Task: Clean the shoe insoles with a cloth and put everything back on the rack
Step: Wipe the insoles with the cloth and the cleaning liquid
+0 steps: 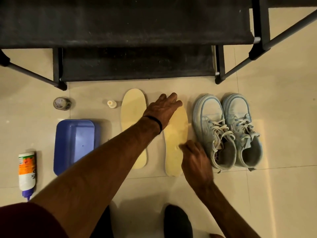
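Two pale yellow insoles lie side by side on the tiled floor. The left insole lies partly under my forearm. My left hand reaches across and rests flat, fingers straight, on the toe end of the right insole. My right hand is blurred; its fingertips touch the heel half of that same insole. No cloth is visible. A pair of light blue laced sneakers stands just right of the insoles.
The black shoe rack stands right behind the insoles with bare shelves. To the left are a blue plastic tray, a white bottle lying down, a tape roll and a small white cap. My dark-socked foot is below.
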